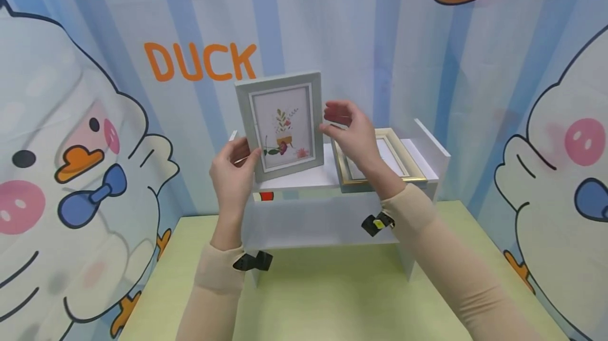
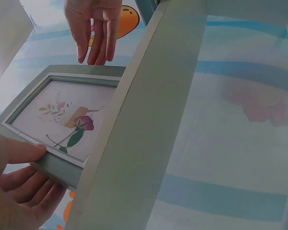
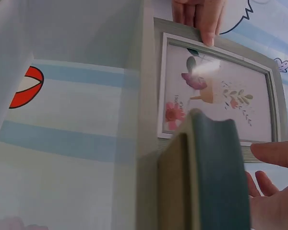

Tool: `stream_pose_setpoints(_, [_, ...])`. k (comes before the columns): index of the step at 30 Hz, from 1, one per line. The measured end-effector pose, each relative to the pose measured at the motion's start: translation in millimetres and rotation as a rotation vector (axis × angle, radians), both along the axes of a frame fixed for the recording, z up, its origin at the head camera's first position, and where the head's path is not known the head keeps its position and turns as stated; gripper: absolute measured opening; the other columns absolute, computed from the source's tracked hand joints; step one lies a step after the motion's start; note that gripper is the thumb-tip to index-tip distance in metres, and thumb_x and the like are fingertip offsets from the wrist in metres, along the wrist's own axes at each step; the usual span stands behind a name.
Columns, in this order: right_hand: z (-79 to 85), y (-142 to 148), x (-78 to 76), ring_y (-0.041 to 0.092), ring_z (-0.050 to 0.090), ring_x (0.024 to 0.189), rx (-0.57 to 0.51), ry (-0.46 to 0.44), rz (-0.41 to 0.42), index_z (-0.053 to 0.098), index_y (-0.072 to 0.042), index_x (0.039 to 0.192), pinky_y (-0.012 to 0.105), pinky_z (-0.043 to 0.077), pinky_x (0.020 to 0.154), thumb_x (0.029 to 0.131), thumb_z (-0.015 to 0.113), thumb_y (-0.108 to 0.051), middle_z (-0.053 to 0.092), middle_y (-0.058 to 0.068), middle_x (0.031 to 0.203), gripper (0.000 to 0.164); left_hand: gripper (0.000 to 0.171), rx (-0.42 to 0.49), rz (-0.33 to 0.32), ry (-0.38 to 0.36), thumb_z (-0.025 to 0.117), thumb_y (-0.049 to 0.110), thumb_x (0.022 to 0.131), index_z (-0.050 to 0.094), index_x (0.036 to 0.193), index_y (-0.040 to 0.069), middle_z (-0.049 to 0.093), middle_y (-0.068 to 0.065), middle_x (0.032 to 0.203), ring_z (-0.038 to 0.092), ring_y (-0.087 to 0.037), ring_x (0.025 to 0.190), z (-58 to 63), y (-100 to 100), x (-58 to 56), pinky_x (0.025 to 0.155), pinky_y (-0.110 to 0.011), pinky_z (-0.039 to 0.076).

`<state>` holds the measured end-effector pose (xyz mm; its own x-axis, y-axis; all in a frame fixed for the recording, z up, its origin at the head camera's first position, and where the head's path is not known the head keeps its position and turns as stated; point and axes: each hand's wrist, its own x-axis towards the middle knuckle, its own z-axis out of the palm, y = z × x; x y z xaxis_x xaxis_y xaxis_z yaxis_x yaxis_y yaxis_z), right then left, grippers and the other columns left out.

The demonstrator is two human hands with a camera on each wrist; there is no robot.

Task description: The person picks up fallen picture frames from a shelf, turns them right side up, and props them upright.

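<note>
In the head view, a grey-green picture frame (image 1: 285,124) with a pressed-flower picture stands slightly tilted on the upper board of a white shelf. My left hand (image 1: 233,169) grips its lower left edge, thumb on the front border and fingers behind. Beside the opposite edge is my right hand (image 1: 353,132), fingers loosely bent; its thumb is at the border in the right wrist view, and whether it touches cannot be told. Under my right forearm, a gold-and-cream frame (image 1: 404,156) lies flat on the board, partly hidden by that arm.
The white shelf (image 1: 323,222) has a lower board and a raised right side panel (image 1: 429,143). It stands on a pale green table (image 1: 332,299). Behind hangs a blue-striped curtain (image 1: 328,24) with duck drawings. A blue-green edge (image 3: 221,172) fills the right wrist view's foreground.
</note>
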<state>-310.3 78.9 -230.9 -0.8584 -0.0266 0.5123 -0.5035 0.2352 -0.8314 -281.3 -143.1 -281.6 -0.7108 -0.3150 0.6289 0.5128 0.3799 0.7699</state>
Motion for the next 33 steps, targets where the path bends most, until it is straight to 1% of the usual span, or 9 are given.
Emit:
stream_pose_setpoints(5, [8.9, 1.7, 0.7, 0.021, 0.057, 0.117, -0.022, 0.063, -0.010, 0.053, -0.005, 0.127, 0.030, 0.048, 0.100, 0.085, 0.068, -0.007, 0.060, 0.012, 0.126, 0.045, 0.033, 0.015, 0.026, 0.044, 0.073, 0.018, 0.083, 0.068, 0.114, 0.008, 0.071, -0.008, 0.105, 0.069, -0.018, 0.090, -5.4, 3.7, 1.7, 0.082, -0.032, 0.057])
stream_pose_setpoints(8, [14.1, 2.1, 1.0, 0.019, 0.058, 0.115, -0.025, 0.103, -0.022, 0.054, -0.005, 0.126, 0.029, 0.049, 0.098, 0.085, 0.069, -0.008, 0.061, 0.011, 0.124, 0.043, 0.031, 0.022, 0.042, 0.069, 0.074, 0.017, 0.082, 0.069, 0.112, 0.009, 0.072, -0.007, 0.102, 0.070, -0.018, 0.087, -7.5, 7.6, 3.6, 0.080, -0.030, 0.058])
stream_pose_setpoints(15, [25.4, 2.6, 0.3, 0.016, 0.059, 0.113, -0.001, 0.177, -0.030, 0.055, -0.007, 0.124, 0.026, 0.048, 0.099, 0.085, 0.071, -0.013, 0.062, 0.008, 0.122, 0.043, 0.029, -0.006, 0.101, 0.176, 0.074, 0.013, 0.081, 0.069, 0.108, 0.004, 0.073, -0.011, 0.095, 0.070, -0.017, 0.080, -14.8, 18.3, 5.7, 0.073, -0.030, 0.059])
stream_pose_setpoints(19, [31.6, 2.6, 0.7, 0.014, 0.060, 0.112, 0.016, 0.199, -0.029, 0.057, -0.007, 0.123, 0.023, 0.048, 0.098, 0.084, 0.072, -0.015, 0.063, 0.007, 0.122, 0.042, 0.029, -0.023, 0.135, 0.206, 0.075, 0.017, 0.081, 0.069, 0.107, 0.004, 0.073, -0.010, 0.092, 0.068, -0.016, 0.077, -18.8, 22.9, 4.5, 0.071, -0.032, 0.059])
stream_pose_setpoints(24, [39.2, 1.5, 1.0, 0.012, 0.059, 0.113, 0.052, 0.220, -0.027, 0.058, -0.007, 0.123, 0.021, 0.047, 0.098, 0.084, 0.072, -0.017, 0.063, 0.006, 0.123, 0.043, 0.028, -0.005, 0.134, 0.215, 0.077, 0.021, 0.080, 0.071, 0.104, 0.008, 0.073, -0.006, 0.088, 0.067, -0.013, 0.074, -20.6, 27.2, 2.7, 0.067, -0.029, 0.057])
stream_pose_setpoints(28, [44.3, -0.4, -0.1, 0.011, 0.057, 0.118, 0.078, 0.229, 0.009, 0.057, -0.007, 0.126, 0.020, 0.044, 0.101, 0.083, 0.074, -0.019, 0.061, 0.005, 0.128, 0.048, 0.026, 0.028, 0.124, 0.229, 0.079, 0.018, 0.077, 0.072, 0.099, 0.006, 0.073, -0.007, 0.085, 0.068, -0.013, 0.071, -19.5, 31.4, 2.6, 0.066, -0.026, 0.057])
stream_pose_setpoints(31, [51.5, -3.9, 7.1, 0.013, 0.053, 0.124, 0.102, 0.235, 0.055, 0.054, -0.004, 0.130, 0.020, 0.041, 0.105, 0.083, 0.073, -0.016, 0.057, 0.008, 0.133, 0.052, 0.026, 0.044, 0.119, 0.249, 0.081, 0.016, 0.075, 0.072, 0.096, 0.004, 0.073, -0.008, 0.083, 0.067, -0.014, 0.069, -18.5, 35.5, 3.4, 0.064, -0.026, 0.057])
stream_pose_setpoints(33, [57.7, -7.1, 15.9, 0.016, 0.051, 0.127, 0.118, 0.237, 0.080, 0.051, -0.002, 0.132, 0.022, 0.039, 0.107, 0.084, 0.072, -0.013, 0.055, 0.010, 0.136, 0.053, 0.026, 0.041, 0.119, 0.261, 0.082, 0.017, 0.074, 0.072, 0.094, 0.003, 0.073, -0.009, 0.082, 0.067, -0.015, 0.069, -18.7, 37.8, 3.7, 0.063, -0.026, 0.057])
